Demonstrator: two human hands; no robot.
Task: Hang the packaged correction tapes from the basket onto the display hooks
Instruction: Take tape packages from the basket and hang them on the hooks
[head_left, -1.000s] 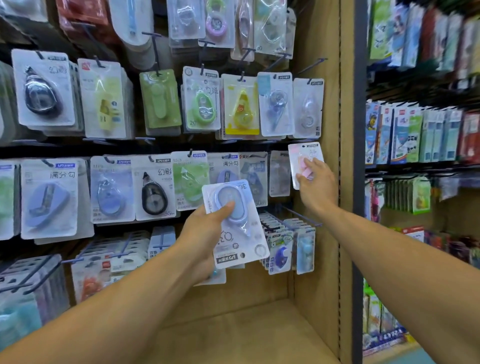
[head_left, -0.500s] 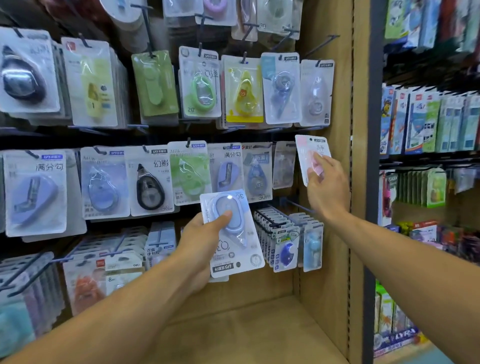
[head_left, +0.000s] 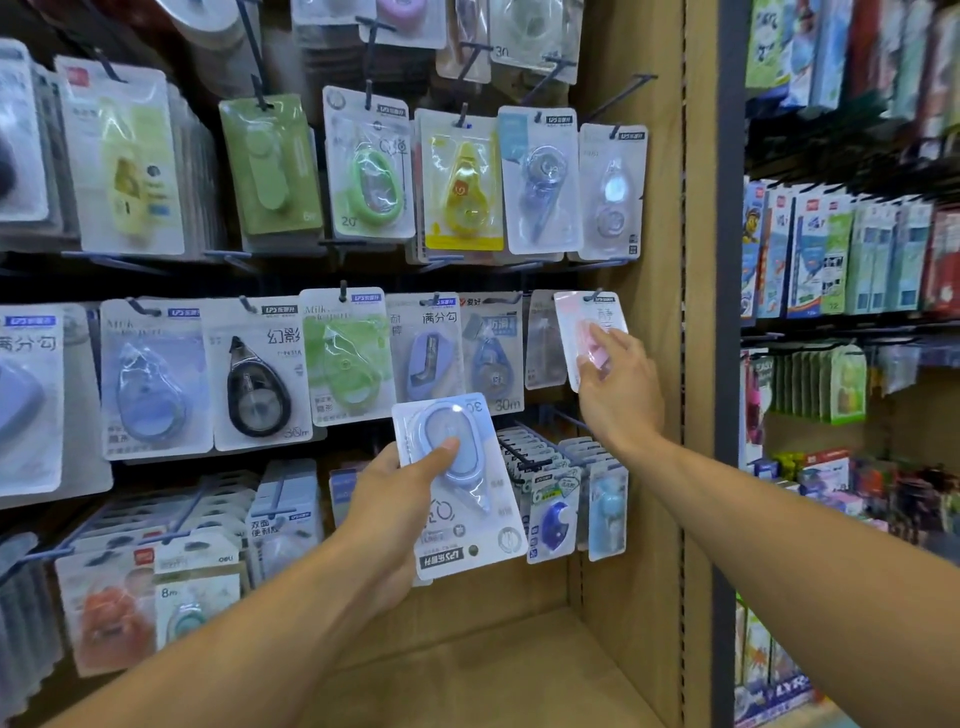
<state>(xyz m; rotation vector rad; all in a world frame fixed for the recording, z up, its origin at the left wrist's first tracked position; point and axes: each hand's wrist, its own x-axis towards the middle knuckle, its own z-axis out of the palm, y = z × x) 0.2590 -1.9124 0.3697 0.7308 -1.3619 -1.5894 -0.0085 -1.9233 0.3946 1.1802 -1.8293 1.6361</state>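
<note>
Right now the right hand (head_left: 618, 387) pinches a pink correction tape pack (head_left: 584, 332) against the end of the middle row, its top edge up at a hook (head_left: 592, 296) by the wooden side panel (head_left: 657, 364). Whether the hang hole is actually over the hook tip cannot be told; the fingers cover the lower part of the card. If the hand lets go with the hole only resting on the tip, the pack will likely slide off and drop to the shelf floor (head_left: 493, 675) below the hand. A sideways nudge could also knock the clear pack (head_left: 543, 340) just left of the hand.

Down and to the left of that, the left hand (head_left: 395, 499) grips a blue correction tape pack (head_left: 457, 483), thumb pressed on the blister. It is held upside down, brand strip at the bottom, so it needs turning before it will hang.

Both packs are flat white cards with glossy clear blisters, one over a pale pink dispenser, one over an oval pale blue one. No basket is in view.
</note>
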